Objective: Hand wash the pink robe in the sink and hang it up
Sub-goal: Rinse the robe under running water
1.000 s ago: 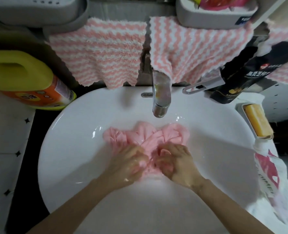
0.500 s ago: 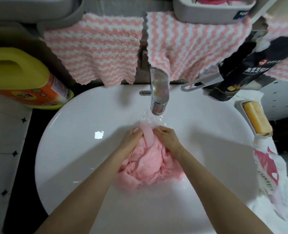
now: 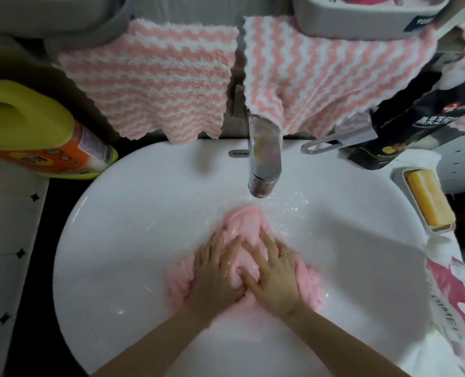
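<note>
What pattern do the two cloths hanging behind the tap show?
Pink and white wavy stripes on both cloths, clearest in the head view.

White sink (image 3: 117, 254) front & centre, round basin, wet. Pink robe (image 3: 246, 224) lies bunched on the basin floor, mid-basin, its far end just below the chrome tap (image 3: 264, 159), which stands on the back rim; water ripples round that end. Small metal knob (image 3: 238, 153) on the rim, just L of the tap. Grey clip (image 3: 340, 137) at the back rim, R of the tap. L side: yellow detergent jug (image 3: 35, 131) on its side, base against the sink edge, on the white tiled top (image 3: 2, 213). R side: soap dish (image 3: 397, 183) w/ yellow bar (image 3: 430, 202) just beside the rim, black pouch (image 3: 405, 126) behind it, white printed bag (image 3: 449, 295) nearer the front.
</note>
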A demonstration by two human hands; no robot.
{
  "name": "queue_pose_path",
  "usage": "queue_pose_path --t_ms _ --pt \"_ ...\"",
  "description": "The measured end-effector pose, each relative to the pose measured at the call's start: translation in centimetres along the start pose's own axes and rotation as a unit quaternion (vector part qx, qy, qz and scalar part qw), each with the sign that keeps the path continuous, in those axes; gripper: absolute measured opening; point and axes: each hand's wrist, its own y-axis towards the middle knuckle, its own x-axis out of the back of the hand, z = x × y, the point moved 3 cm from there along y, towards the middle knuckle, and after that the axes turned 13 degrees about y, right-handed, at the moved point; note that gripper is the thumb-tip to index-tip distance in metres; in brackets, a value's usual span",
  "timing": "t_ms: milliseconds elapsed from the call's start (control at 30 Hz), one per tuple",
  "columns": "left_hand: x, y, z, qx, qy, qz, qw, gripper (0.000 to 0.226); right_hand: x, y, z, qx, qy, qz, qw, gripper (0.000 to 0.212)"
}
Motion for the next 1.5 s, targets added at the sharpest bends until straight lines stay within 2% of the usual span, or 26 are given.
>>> queue_pose_path --t_ms 100,200,300,433,567,633,667,733,767,800,833,867,900,933,967,1000,1033,1067,1100,1133,1167,1233,1267,1333,1433,1500 --pt "-0.8 0.6 -0.4 0.016 0.02 -0.041 0.999 0.047 -0.2 1.0 0.2 -0.013 -0.035 0.012 0.999 0.048" --pt "-1.2 1.6 -0.6 0.003 0.053 -0.095 0.994 0.028 0.3 2.0 0.8 -0.012 -0.001 0.003 1.0 0.079" --pt "-1.3 2.7 -0.6 -0.033 0.105 -0.143 0.984 0.019 0.5 3.0 0.8 -0.063 0.033 0.004 0.997 0.084" --pt "-1.9 4.0 -0.3 -0.057 0.134 -0.125 0.981 0.012 0.9 4.8 1.3 -0.026 -0.005 -0.073 0.997 0.047" --pt "-2.1 4.9 0.3 -0.068 0.103 -0.124 0.985 0.005 1.3 6.1 1.6 0.02 -0.059 -0.134 0.989 0.034" --pt "-1.4 5.3 0.3 -0.069 0.077 -0.066 0.992 0.016 1.4 6.6 1.6 0.025 -0.052 -0.139 0.989 0.032" --pt "-0.8 5.7 0.3 -0.058 0.054 -0.009 0.997 0.024 1.9 6.5 2.0 0.004 -0.033 -0.131 0.991 0.032" --pt "0.5 6.8 0.8 0.007 -0.012 0.096 0.995 0.036 2.5 6.7 2.0 -0.041 0.042 -0.146 0.988 0.038" --pt "1.1 7.2 1.2 0.058 -0.081 0.129 0.987 0.036 2.8 6.7 1.6 -0.083 0.114 -0.138 0.98 0.04" --pt "1.8 7.2 1.4 0.101 -0.199 0.159 0.962 0.037 3.2 6.3 1.6 -0.12 0.212 -0.121 0.962 0.038" --pt "2.9 7.1 1.3 0.138 -0.323 0.169 0.921 0.039 3.6 5.7 1.4 -0.135 0.319 -0.115 0.931 0.032" --pt "4.1 6.9 1.3 0.156 -0.398 0.147 0.892 0.037 4.3 4.9 1.6 -0.135 0.396 -0.113 0.901 0.022" --pt "5.5 6.7 1.3 0.172 -0.455 0.11 0.867 0.031 5.3 3.9 1.9 -0.119 0.44 -0.113 0.883 0.012" --pt "6.5 6.4 1.5 0.202 -0.494 0.075 0.843 0.023 6.2 2.6 2.2 -0.091 0.472 -0.104 0.871 0.014" --pt "7.3 5.9 1.8 0.239 -0.521 0.057 0.817 0.021 6.9 1.5 2.3 -0.067 0.509 -0.086 0.854 0.023" --pt "7.7 5.3 2.2 0.26 -0.521 0.045 0.812 0.025 7.6 0.5 2.4 -0.06 0.529 -0.061 0.844 0.03" --pt "7.9 4.6 2.7 0.261 -0.473 0.04 0.841 0.026 8.0 -0.4 2.6 -0.058 0.527 -0.048 0.847 0.033" --pt "7.9 3.9 3.0 0.24 -0.361 0.044 0.9 0.028 8.2 -1.2 2.8 -0.058 0.496 -0.046 0.865 0.032" --pt "7.8 3.0 3.3 0.196 -0.214 0.044 0.956 0.039 8.2 -1.7 2.7 -0.05 0.415 -0.072 0.906 0.032" --pt "6.9 2.1 3.5 0.143 -0.08 0.036 0.986 0.053 7.9 -2.0 2.6 -0.032 0.281 -0.107 0.953 0.034" --pt "5.9 1.5 3.5 0.092 -0.002 0.033 0.995 0.066 7.2 -1.9 2.4 -0.001 0.144 -0.135 0.98 0.039" --pt "3.5 1.0 3.6 0.043 0.064 0.034 0.996 0.085 4.9 -1.0 2.3 0.044 0.001 -0.121 0.992 0.062" --pt "2.5 0.9 3.7 0.04 0.073 0.04 0.996 0.09 3.9 -0.4 2.1 0.056 -0.02 -0.099 0.993 0.071" --pt "1.3 1.0 3.5 0.045 0.085 0.052 0.994 0.094 2.4 1.0 2.1 0.081 -0.047 -0.071 0.993 0.075" --pt "0.3 1.0 2.7 0.029 0.082 -0.005 0.996 0.079 0.6 2.1 1.9 0.101 -0.074 -0.085 0.988 0.07" --pt "0.1 1.3 2.2 0.032 0.071 -0.061 0.995 0.067 -0.2 2.6 1.4 0.1 -0.04 -0.106 0.989 0.064"
